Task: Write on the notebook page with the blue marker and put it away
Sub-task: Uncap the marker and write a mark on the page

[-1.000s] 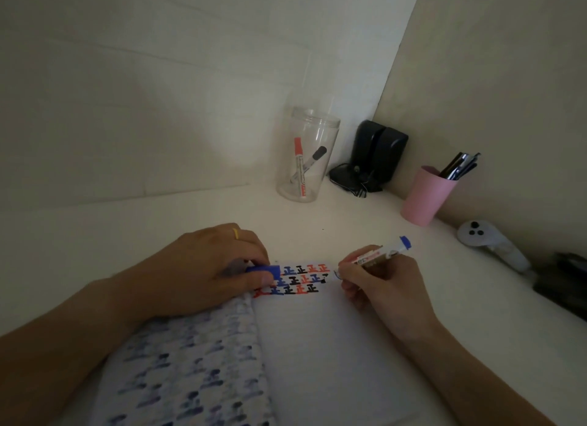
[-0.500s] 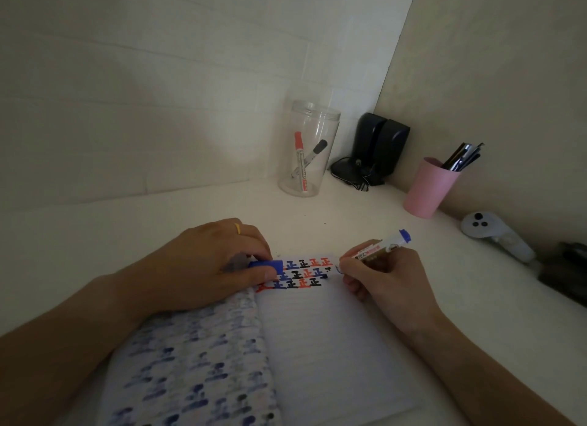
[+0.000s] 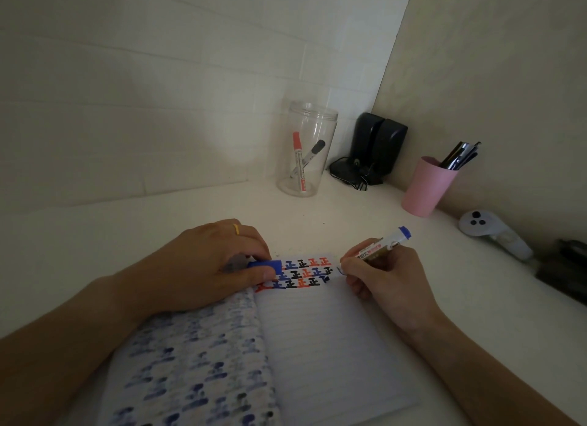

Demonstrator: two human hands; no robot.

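The right hand (image 3: 390, 279) has its fingers pinched around the blue marker (image 3: 381, 245), tip down at the right edge of the notebook page (image 3: 327, 340), beside rows of red, blue and black characters. The left hand (image 3: 203, 267) presses the notebook flat on the table (image 3: 158, 222), its fingers closed on the marker's blue cap (image 3: 265, 264).

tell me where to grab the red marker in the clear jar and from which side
Pinch the red cap end of the red marker, coming straight down through the open mouth of the clear jar. It stands nearly upright, cap up, and the jar walls block any side approach.
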